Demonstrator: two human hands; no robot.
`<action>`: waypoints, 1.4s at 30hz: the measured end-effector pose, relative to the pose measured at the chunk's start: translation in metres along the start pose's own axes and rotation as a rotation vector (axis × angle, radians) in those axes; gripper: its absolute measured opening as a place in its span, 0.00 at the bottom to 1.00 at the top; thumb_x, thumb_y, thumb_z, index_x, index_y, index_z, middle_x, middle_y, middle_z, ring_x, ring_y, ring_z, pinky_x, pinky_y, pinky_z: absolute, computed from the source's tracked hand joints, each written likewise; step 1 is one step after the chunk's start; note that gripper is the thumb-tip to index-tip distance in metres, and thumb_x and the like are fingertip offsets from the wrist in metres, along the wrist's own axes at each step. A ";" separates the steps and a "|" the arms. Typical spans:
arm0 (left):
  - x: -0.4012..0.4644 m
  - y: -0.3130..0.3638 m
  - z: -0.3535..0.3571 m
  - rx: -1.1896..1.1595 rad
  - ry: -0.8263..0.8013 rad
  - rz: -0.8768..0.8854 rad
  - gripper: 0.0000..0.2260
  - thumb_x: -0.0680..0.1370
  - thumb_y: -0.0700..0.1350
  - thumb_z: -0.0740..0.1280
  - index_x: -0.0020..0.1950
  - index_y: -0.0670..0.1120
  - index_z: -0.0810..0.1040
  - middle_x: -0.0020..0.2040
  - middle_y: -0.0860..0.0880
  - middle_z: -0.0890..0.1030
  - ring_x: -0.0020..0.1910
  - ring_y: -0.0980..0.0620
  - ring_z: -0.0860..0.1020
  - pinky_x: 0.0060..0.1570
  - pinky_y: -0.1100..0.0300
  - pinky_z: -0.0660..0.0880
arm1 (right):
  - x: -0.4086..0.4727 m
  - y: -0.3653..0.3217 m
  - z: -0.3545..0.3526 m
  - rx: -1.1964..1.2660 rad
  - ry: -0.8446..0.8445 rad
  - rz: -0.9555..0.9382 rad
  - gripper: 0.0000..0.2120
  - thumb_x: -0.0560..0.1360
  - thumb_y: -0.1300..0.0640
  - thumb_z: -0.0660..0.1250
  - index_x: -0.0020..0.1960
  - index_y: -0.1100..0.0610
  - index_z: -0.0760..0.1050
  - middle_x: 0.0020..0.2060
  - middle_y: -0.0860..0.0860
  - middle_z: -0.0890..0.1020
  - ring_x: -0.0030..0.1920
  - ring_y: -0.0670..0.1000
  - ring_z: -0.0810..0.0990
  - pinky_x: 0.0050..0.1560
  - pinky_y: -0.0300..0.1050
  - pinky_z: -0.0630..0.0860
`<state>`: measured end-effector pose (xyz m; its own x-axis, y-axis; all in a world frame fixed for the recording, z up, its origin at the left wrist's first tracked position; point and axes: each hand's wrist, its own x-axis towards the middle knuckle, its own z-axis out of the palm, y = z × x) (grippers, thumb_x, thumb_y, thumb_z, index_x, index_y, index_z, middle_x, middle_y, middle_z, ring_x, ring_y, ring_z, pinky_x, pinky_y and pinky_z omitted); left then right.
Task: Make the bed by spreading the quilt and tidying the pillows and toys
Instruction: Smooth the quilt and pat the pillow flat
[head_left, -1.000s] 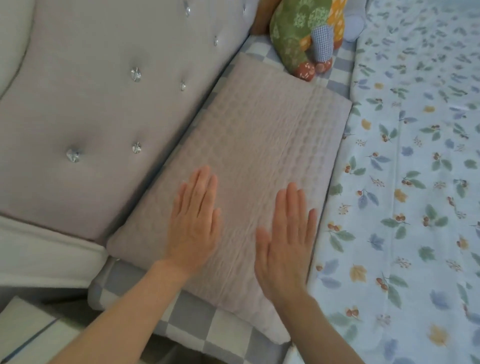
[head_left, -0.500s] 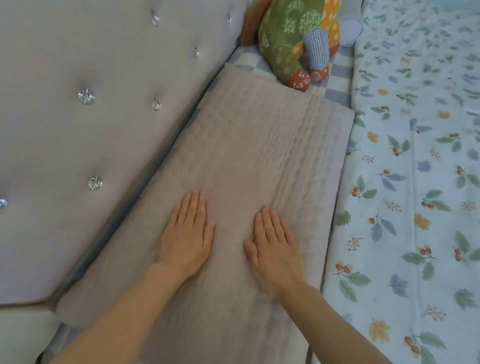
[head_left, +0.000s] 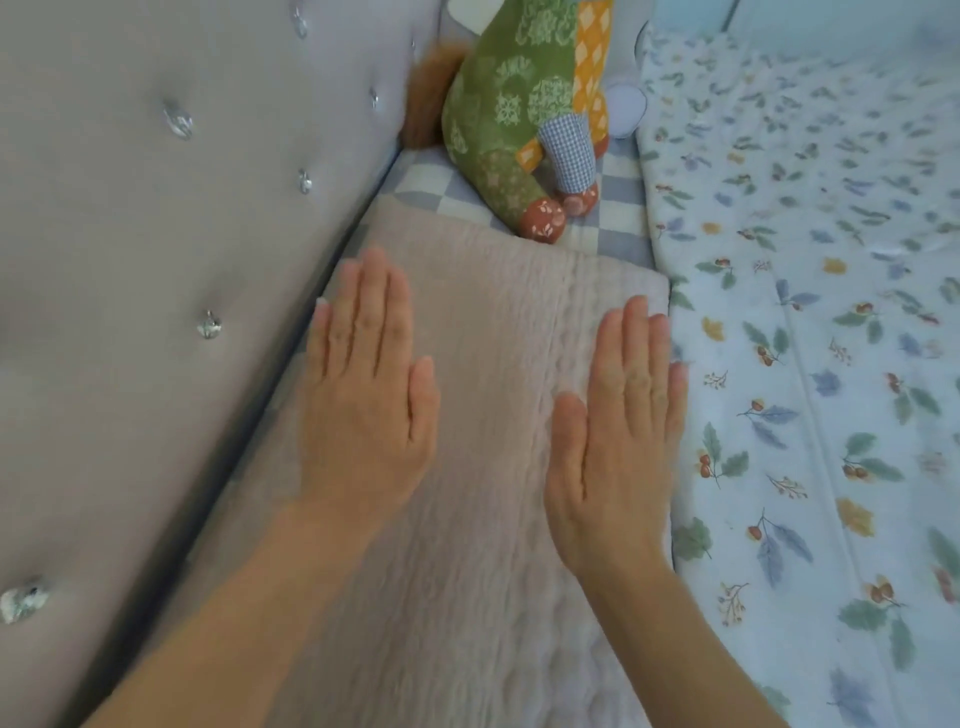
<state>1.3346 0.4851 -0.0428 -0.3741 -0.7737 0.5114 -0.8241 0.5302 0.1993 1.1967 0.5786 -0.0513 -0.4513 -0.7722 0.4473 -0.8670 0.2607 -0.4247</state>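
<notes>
The flat pinkish-beige textured pillow looks soft, light and yielding, best taken by its edges. Its long axis runs from 6 toward 12 o'clock beside the grey tufted headboard. The left hand and right hand lie flat on it, fingers extended, gripping nothing. The patchwork stuffed toy stands at 12, the leaf-print quilt at 3.

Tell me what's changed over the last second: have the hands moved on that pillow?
Both hands slid up the beige pillow toward the patchwork stuffed toy, and spread apart: the left hand now near the tufted headboard, the right hand along the floral quilt edge. Nothing was gripped or released. Palms remain flat and open; toy and quilt unmoved.
</notes>
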 end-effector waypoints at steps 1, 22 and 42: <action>0.005 -0.007 0.012 0.007 -0.031 -0.011 0.24 0.79 0.45 0.46 0.73 0.36 0.57 0.74 0.44 0.54 0.74 0.44 0.56 0.73 0.53 0.46 | 0.004 0.004 0.009 -0.037 -0.046 0.025 0.25 0.81 0.52 0.37 0.74 0.63 0.51 0.74 0.55 0.55 0.74 0.51 0.52 0.75 0.44 0.40; 0.076 -0.086 0.072 -0.243 -0.665 -0.673 0.43 0.67 0.72 0.58 0.76 0.54 0.49 0.73 0.43 0.64 0.69 0.41 0.67 0.67 0.47 0.64 | 0.078 0.092 0.042 0.163 -0.354 0.779 0.34 0.74 0.42 0.61 0.74 0.55 0.55 0.68 0.55 0.69 0.66 0.58 0.67 0.66 0.54 0.64; 0.118 -0.040 0.077 -0.025 -0.220 -0.057 0.25 0.79 0.48 0.50 0.74 0.39 0.57 0.76 0.39 0.55 0.75 0.41 0.54 0.71 0.43 0.52 | 0.141 0.054 0.046 -0.036 0.140 0.204 0.27 0.80 0.50 0.47 0.75 0.59 0.47 0.75 0.52 0.48 0.76 0.52 0.46 0.72 0.42 0.35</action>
<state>1.2910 0.3456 -0.0550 -0.4135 -0.8580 0.3049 -0.8366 0.4901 0.2446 1.0957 0.4574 -0.0474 -0.6404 -0.6145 0.4607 -0.7607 0.4252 -0.4904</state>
